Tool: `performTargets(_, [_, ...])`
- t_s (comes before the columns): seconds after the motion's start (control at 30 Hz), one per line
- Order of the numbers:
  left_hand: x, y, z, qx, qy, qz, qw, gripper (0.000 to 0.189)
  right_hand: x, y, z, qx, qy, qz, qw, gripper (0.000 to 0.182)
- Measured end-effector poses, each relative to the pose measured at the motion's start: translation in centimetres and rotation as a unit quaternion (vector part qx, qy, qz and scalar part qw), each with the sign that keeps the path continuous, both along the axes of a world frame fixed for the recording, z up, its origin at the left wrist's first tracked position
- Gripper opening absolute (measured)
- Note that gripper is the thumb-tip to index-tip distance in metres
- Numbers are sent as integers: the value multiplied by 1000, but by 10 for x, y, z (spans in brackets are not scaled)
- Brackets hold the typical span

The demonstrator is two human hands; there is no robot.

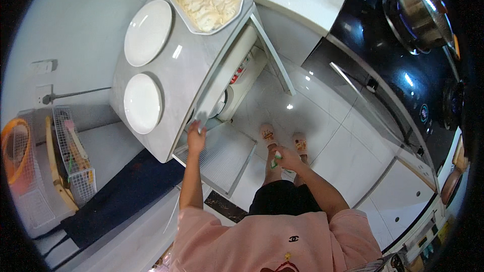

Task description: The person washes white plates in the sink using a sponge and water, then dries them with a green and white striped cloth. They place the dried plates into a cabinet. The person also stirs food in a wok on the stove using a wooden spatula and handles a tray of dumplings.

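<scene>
My left hand (197,136) is at the edge of the grey marbled tabletop (177,79), beside a cabinet door with a ribbed panel (227,155) standing open below. Nothing shows in its spread fingers. In front of my body, my right hand (288,158) is closed around a small white and green item (278,155), perhaps a cloth or a packet. On the tabletop lie a large white oval plate (148,33) and a smaller white plate (142,104). At its far end stands a white dish (239,7) filled with pale, folded food (206,0).
To the right a steel pot (421,15) sits on a black glass hob (372,19). Wire baskets (83,181) and an orange-rimmed basket (15,151) stand at the left. Inside the cabinet are red items (239,72). A metal handle (346,77) juts out below the hob.
</scene>
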State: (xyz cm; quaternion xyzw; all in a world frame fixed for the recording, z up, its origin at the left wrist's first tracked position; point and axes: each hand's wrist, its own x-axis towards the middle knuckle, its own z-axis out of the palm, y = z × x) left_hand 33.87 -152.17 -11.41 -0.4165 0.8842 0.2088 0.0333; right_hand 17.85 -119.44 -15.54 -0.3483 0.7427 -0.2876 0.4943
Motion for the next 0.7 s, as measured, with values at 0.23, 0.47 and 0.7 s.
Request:
performTargets(0.23, [48, 134, 149, -148, 116, 87, 978, 58, -86, -12, 77, -133, 44, -175, 975, 33])
performTargets(0.47, [114, 197, 66, 183, 218, 428, 857, 52, -135, -47, 169, -108, 269, -133, 948, 56])
performTargets(0.7, [53, 179, 40, 353, 296, 436, 773, 21, -142, -70, 155, 39, 363, 96, 926, 75])
